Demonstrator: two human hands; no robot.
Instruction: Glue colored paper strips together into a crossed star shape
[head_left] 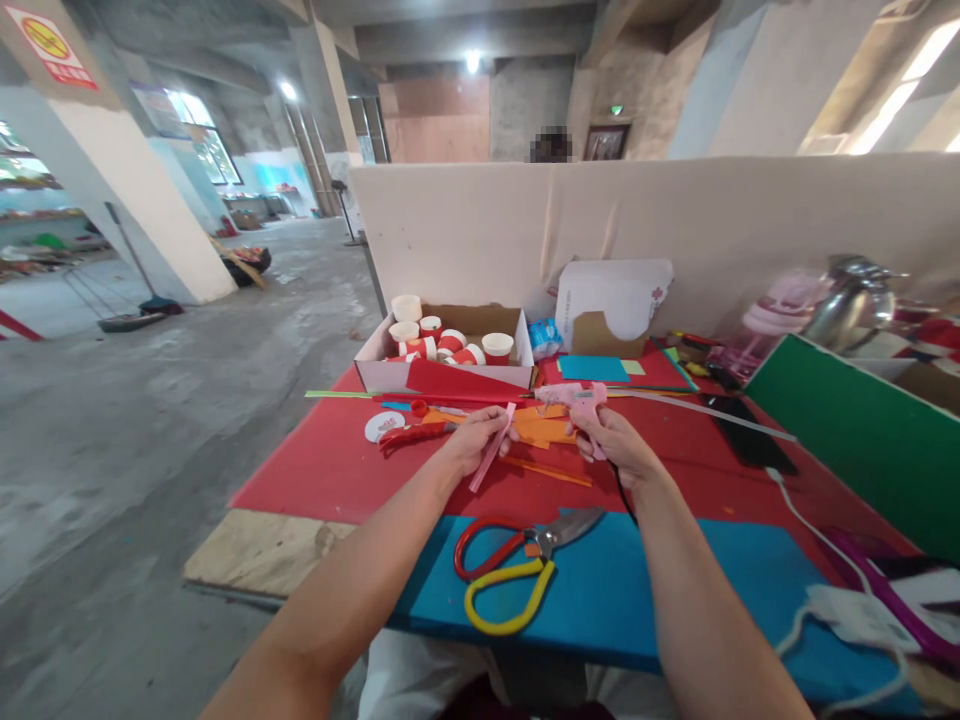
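A narrow pink paper strip point(491, 452) is pinched in the fingers of my left hand point(480, 440), its lower end slanting down to the left. My right hand point(613, 440) grips a pink hot glue gun point(574, 394) by its handle, and the nozzle points left, above the strip. A black cord hangs down from the handle. Orange paper pieces point(541, 428) lie on the red table covering behind and between my hands. Closer to me, scissors point(546, 542) with one red and one yellow handle rest on blue paper point(600, 600). Red-handled pliers point(416, 434) lie left of my left hand.
Behind my hands stands an open box point(442, 375) of red and white paper cups. To the right are a black phone point(742, 432) with a white cable, a green panel point(855, 440) and a metal kettle point(851, 305). A pale partition point(465, 230) rises behind the table.
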